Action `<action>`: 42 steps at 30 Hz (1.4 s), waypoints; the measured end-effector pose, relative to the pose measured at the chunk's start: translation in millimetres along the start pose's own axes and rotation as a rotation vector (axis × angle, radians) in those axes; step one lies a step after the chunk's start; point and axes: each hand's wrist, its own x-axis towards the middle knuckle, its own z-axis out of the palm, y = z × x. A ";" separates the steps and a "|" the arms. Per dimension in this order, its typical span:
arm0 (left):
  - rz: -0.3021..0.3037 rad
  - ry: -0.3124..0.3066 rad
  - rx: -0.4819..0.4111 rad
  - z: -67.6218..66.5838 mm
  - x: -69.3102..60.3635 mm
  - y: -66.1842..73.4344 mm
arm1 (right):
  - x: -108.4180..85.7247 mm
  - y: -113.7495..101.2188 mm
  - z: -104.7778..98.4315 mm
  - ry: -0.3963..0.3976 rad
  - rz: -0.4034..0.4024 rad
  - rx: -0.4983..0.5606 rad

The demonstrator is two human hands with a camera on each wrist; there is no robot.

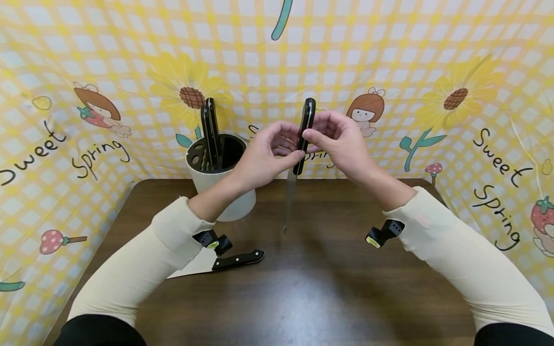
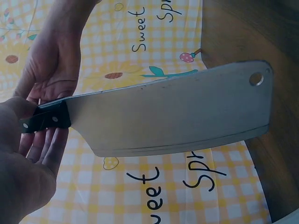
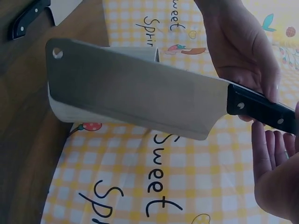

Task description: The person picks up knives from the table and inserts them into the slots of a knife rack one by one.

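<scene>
Between my two hands a cleaver (image 1: 307, 120) is held up, its black riveted handle at the top and its blade pointing down, seen nearly edge-on in the head view. The wrist views show the broad steel blade (image 2: 173, 114) face-on, with a hole in its far corner. My left hand (image 1: 270, 154) pinches the lower part of the handle, near the blade. My right hand (image 1: 342, 144) grips it a little higher, thumb pressed on the near side. Some fingers are hidden behind the handle.
A white round knife holder (image 1: 222, 197) with black-handled knives (image 1: 210, 129) in it stands at the back left. Another knife with a black handle (image 1: 238, 260) lies on the dark wooden table (image 1: 329, 288), its blade partly behind my left forearm. Patterned yellow cloth (image 1: 389, 38) surrounds the table.
</scene>
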 end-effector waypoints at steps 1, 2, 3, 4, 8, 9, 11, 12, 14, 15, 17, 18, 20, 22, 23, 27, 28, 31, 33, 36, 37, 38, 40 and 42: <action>-0.005 0.005 0.001 -0.3 -0.4 0.3 | 0.1 0.9 -0.1 -0.003 0.008 -0.002; -0.010 0.010 0.005 -0.8 -0.8 0.2 | -0.1 2.0 -0.5 -0.005 0.023 -0.002; -0.016 0.013 0.011 -1.3 -1.0 -0.1 | -0.3 3.5 -0.8 -0.006 0.040 -0.004; -0.021 0.016 0.016 -1.9 -1.5 -0.4 | -0.7 5.3 -0.8 -0.005 0.057 -0.004; -0.051 0.028 0.032 -5.5 -4.2 -0.6 | -4.4 17.8 -1.3 -0.007 0.120 -0.021; -0.056 0.030 0.029 -6.6 -5.0 0.0 | -5.9 21.5 -1.1 -0.007 0.127 -0.020; -0.061 0.033 0.028 -9.4 -7.0 1.3 | -9.5 30.1 -1.1 -0.017 0.134 -0.018; -0.062 0.035 0.027 -10.9 -8.1 2.3 | -11.9 33.9 -0.6 -0.021 0.138 -0.022; -0.064 0.041 0.022 -14.0 -10.8 3.9 | -16.8 42.9 1.4 -0.028 0.155 -0.017; -0.064 0.045 0.018 -15.7 -12.2 4.4 | -19.4 47.5 3.1 -0.036 0.166 -0.019; -0.065 0.055 0.018 -19.3 -15.2 6.6 | -24.7 56.9 7.4 -0.059 0.198 -0.025; -0.066 0.058 0.018 -21.3 -16.3 7.4 | -27.5 61.6 9.9 -0.069 0.214 -0.032; -0.066 0.064 0.022 -25.5 -18.7 9.3 | -32.9 71.0 15.2 -0.096 0.238 -0.039; -0.069 0.070 0.030 -29.7 -21.3 10.9 | -38.6 79.7 20.0 -0.122 0.253 -0.054; -0.069 0.072 0.035 -31.9 -22.5 11.6 | -41.4 84.1 22.1 -0.133 0.252 -0.064; -0.063 0.077 0.050 -40.6 -29.0 13.2 | -51.7 97.5 28.5 -0.180 0.266 -0.103; -0.061 0.079 0.052 -43.1 -31.0 13.2 | -54.1 100.3 30.0 -0.192 0.271 -0.115; -0.056 0.089 0.060 -51.4 -37.5 14.4 | -60.1 107.2 34.5 -0.219 0.303 -0.146; -0.060 0.102 0.064 -57.1 -41.4 15.9 | -63.6 111.5 37.7 -0.234 0.310 -0.174; -0.063 0.123 0.052 -65.4 -45.4 19.2 | -69.0 116.6 43.0 -0.256 0.300 -0.234; -0.064 0.132 0.041 -68.0 -46.5 20.8 | -70.9 118.2 44.8 -0.263 0.287 -0.260; -0.064 0.141 0.032 -70.6 -47.7 22.8 | -72.5 120.1 46.6 -0.273 0.272 -0.286; -0.052 0.166 0.004 -76.3 -50.1 26.7 | -75.6 124.0 51.0 -0.296 0.249 -0.327; -0.034 0.196 -0.027 -82.5 -52.8 30.9 | -78.3 129.0 56.2 -0.320 0.227 -0.348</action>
